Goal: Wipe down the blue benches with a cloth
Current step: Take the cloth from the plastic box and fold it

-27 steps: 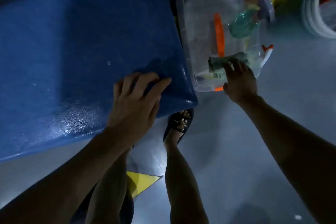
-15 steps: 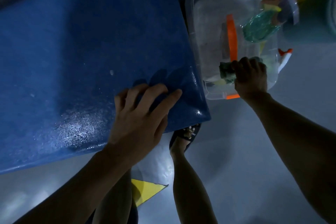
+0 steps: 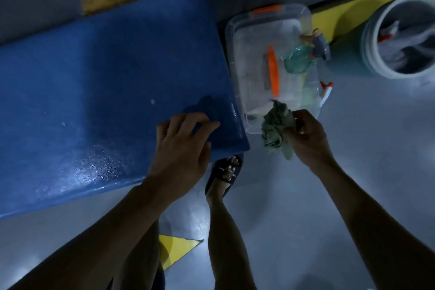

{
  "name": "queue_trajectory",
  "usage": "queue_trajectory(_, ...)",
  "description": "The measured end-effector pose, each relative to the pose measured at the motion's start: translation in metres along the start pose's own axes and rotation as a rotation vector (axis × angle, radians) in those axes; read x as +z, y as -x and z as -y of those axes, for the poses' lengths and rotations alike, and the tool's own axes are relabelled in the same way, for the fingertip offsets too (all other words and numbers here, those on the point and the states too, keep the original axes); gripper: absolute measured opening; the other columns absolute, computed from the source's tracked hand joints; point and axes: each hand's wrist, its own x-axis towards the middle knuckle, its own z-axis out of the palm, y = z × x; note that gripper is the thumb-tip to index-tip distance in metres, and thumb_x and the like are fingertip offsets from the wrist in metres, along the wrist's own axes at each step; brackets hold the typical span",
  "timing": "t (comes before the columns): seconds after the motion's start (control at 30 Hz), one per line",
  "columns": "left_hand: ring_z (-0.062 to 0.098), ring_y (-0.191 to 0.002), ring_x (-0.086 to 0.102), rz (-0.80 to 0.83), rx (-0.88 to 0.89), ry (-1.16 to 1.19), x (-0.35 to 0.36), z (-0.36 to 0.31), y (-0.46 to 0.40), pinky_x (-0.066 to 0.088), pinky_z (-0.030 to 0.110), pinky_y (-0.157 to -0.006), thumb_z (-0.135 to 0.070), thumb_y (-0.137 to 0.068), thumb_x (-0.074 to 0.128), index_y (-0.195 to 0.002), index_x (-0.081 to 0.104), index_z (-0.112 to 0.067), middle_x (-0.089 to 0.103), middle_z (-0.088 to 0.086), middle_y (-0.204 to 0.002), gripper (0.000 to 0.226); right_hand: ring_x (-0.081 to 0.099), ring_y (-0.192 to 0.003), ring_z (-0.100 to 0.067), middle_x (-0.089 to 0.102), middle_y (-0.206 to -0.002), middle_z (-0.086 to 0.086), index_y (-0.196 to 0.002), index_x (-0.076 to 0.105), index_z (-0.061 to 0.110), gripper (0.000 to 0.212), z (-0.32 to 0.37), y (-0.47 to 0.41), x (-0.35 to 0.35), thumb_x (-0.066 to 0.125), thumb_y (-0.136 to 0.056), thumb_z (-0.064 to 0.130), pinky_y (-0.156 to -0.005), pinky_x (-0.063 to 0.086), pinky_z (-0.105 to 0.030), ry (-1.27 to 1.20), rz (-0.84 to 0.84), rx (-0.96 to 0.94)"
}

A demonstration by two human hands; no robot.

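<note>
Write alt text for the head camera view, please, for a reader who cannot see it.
The right hand holds a crumpled green cloth just above a clear plastic bin on the floor, while the left hand rests near the corner of a blue bench. A teal spray bottle lies in the bin.

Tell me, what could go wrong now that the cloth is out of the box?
The green cloth hangs bunched and loose from the right hand, so a trailing end might snag the clear box beside it. The blue bench looks wet and shiny near the left hand, which leans on its corner and could slip.
</note>
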Motion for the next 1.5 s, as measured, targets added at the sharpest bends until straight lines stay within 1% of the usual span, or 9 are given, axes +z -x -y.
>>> queue_trajectory(0.23,0.001,-0.114,0.056,0.145,-0.292,0.877,-0.023,-0.033,0.002,0.048,0.011,-0.086,0.0,-0.087,0.065,-0.127,0.053,-0.029,0.058,-0.01,-0.128,0.051,0.069,-0.096,-0.022,0.07,-0.099,-0.005,-0.103,0.065,0.017,0.03,0.097,0.1,-0.044,0.068,-0.077,0.003,-0.074,0.056,-0.031,-0.611,0.249,-0.131)
queue_trajectory(0.33,0.006,-0.119,0.058,0.431,-0.3,1.438,-0.039,-0.046,-0.009,0.05,0.016,-0.09,0.007,-0.086,0.063,-0.127,0.052,-0.025,0.057,0.001,-0.137,0.054,0.061,-0.113,-0.037,0.063,-0.123,-0.019,-0.128,0.055,0.008,0.048,0.11,0.121,-0.054,0.071,-0.083,0.011,-0.087,0.054,-0.045,-0.832,0.503,-0.101)
queue_trajectory(0.43,0.006,-0.106,0.063,0.695,-0.125,1.814,-0.04,-0.06,-0.009,0.05,0.022,-0.092,-0.019,-0.095,0.057,-0.113,0.062,-0.007,0.068,-0.008,-0.118,0.023,0.058,-0.117,-0.04,0.057,-0.13,-0.023,-0.139,0.046,0.005,0.051,0.115,0.129,-0.052,0.062,-0.091,0.013,-0.09,0.052,-0.047,-0.965,0.606,-0.021)
queue_trajectory(0.5,0.025,-0.107,0.06,0.713,-0.394,1.983,-0.04,-0.068,-0.003,0.048,0.038,-0.098,-0.017,-0.087,0.057,-0.11,0.07,-0.007,0.067,0.009,-0.113,0.028,0.057,-0.119,-0.042,0.055,-0.133,-0.025,-0.138,0.047,0.005,0.046,0.114,0.13,-0.048,0.057,-0.095,0.019,-0.092,0.052,-0.048,-0.952,0.552,0.043)
queue_trajectory(0.63,0.046,-0.123,0.05,0.486,-0.585,2.044,-0.031,-0.068,0.006,0.034,0.058,-0.111,-0.023,-0.076,0.064,-0.124,0.06,0.002,0.055,0.029,-0.131,0.055,0.062,-0.114,-0.038,0.061,-0.127,-0.019,-0.133,0.054,0.013,0.046,0.115,0.132,-0.034,0.064,-0.09,0.027,-0.083,0.056,-0.048,-0.741,0.374,0.05)
queue_trajectory(0.8,0.035,-0.121,0.059,0.471,-0.427,1.882,-0.042,-0.078,0.017,0.051,0.045,-0.1,-0.031,-0.09,0.061,-0.127,0.059,-0.005,0.063,0.019,-0.128,0.046,0.069,-0.097,-0.015,0.07,-0.109,0.005,-0.13,0.056,0.036,0.06,0.123,0.14,-0.014,0.081,-0.077,0.025,-0.069,0.061,-0.036,-0.255,0.135,-0.048)
queue_trajectory(1.03,0.038,-0.116,0.061,0.379,-0.554,1.86,-0.042,-0.067,0.02,0.053,0.047,-0.096,-0.024,-0.093,0.059,-0.126,0.058,-0.002,0.063,0.025,-0.125,0.04,0.068,-0.096,-0.005,0.071,-0.106,0.014,-0.128,0.06,0.034,0.045,0.135,0.153,0.005,0.071,-0.088,0.016,-0.067,0.055,-0.017,-0.193,0.158,-0.128)
queue_trajectory(1.33,0.037,-0.118,0.06,0.345,-0.53,1.971,-0.045,-0.045,0.022,0.051,0.046,-0.099,-0.017,-0.088,0.063,-0.128,0.056,0.001,0.062,0.025,-0.126,0.044,0.067,-0.102,-0.005,0.071,-0.108,0.012,-0.131,0.059,0.024,0.048,0.143,0.156,0.016,0.07,-0.087,0.009,-0.079,0.055,-0.016,-0.132,0.186,-0.184)
queue_trajectory(1.5,0.035,-0.115,0.062,0.367,-0.51,2.041,-0.045,-0.027,0.032,0.052,0.041,-0.093,-0.011,-0.085,0.059,-0.125,0.058,0.0,0.063,0.023,-0.125,0.042,0.07,-0.08,-0.005,0.073,-0.086,0.01,-0.103,0.072,0.026,0.019,0.152,0.154,0.019,0.06,-0.092,0.016,-0.067,0.06,-0.031,0.033,0.059,-0.163)
